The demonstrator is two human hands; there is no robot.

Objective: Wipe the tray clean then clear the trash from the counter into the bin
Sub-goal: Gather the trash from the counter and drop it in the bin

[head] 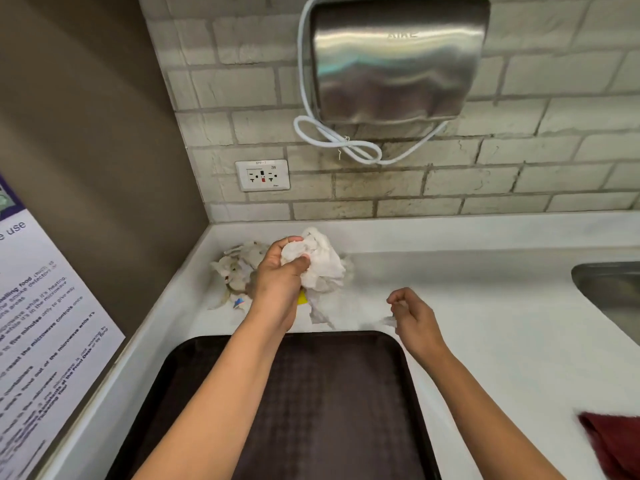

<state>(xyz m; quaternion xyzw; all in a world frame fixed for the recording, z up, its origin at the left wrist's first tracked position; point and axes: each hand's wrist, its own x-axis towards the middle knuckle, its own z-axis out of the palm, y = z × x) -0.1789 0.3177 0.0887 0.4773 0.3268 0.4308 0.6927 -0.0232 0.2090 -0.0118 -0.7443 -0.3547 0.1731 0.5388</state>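
A dark brown tray (346, 410) lies flat on the white counter (502, 341) in front of me. Behind its far edge, my left hand (277, 285) is shut on a crumpled white paper napkin (323, 265), lifted a little off the counter. More crumpled, stained paper trash (237, 268) lies in the back left corner, with a small colourful scrap (239, 302) and a yellow bit (302, 298) beside my wrist. My right hand (414, 315) hovers right of the napkin, fingers pinched on a tiny white paper scrap (389, 320).
A steel sink (609, 289) is set in the counter at the right edge. A dark red cloth (613, 445) lies at the lower right. A hand dryer (394, 60) and an outlet (262, 174) hang on the tiled wall; a poster covers the left wall.
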